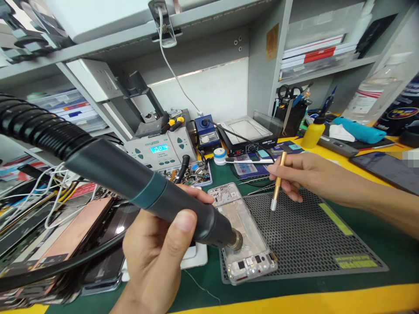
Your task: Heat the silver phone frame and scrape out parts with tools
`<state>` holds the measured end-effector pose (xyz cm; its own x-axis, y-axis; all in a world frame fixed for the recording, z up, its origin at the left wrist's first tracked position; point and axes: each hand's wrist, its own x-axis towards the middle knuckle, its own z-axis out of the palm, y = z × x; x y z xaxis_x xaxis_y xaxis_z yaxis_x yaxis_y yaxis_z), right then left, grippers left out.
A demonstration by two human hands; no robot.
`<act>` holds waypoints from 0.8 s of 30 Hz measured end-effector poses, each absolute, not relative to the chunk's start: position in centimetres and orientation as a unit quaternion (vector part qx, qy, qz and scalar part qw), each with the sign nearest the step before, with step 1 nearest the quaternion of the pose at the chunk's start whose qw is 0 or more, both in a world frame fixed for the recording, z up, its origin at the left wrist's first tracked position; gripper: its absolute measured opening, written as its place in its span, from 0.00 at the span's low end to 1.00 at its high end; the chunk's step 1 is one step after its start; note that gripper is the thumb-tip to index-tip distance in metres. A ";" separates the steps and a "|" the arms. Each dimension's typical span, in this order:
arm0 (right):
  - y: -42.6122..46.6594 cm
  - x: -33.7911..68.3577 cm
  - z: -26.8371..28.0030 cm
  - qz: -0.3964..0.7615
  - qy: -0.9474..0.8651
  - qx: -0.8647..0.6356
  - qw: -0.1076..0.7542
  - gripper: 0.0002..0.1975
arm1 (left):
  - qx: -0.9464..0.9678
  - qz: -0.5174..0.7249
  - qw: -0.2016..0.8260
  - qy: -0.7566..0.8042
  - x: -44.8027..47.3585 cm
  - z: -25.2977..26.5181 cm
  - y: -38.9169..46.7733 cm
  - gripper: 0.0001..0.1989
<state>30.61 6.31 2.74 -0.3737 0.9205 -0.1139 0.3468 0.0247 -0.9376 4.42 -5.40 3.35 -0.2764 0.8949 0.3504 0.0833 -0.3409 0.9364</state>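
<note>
Phone frame (244, 244) lies on the perforated grey mat (304, 235), just below the nozzle of the hot-air gun (153, 192); left hand (157, 253) is wrapped tight around that gun's barrel; right hand (301, 174) pinches a gold-handled tool (277, 185), its tip over the mat just right of the frame; the rework station (159, 150) sits behind.

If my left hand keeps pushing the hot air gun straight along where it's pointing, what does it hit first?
Most likely the opened phone frame: the left hand aims the hot air gun nozzle down at it, almost touching.
</note>
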 end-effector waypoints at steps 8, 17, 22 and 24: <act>6.6 30.5 2.2 0.557 -0.611 -0.455 0.331 0.24 | 0.511 0.645 0.302 0.482 4.6 3.3 -5.4 0.14; 5.1 29.5 2.0 0.697 -0.547 -0.391 0.247 0.16 | 0.510 0.637 0.318 0.483 4.2 3.2 -5.3 0.14; 5.0 29.4 1.6 0.698 -0.555 -0.385 0.237 0.13 | 0.519 0.634 0.307 0.484 4.1 3.1 -5.2 0.13; 5.1 29.5 1.5 0.700 -0.557 -0.380 0.234 0.12 | 0.516 0.634 0.311 0.486 4.1 3.1 -5.2 0.13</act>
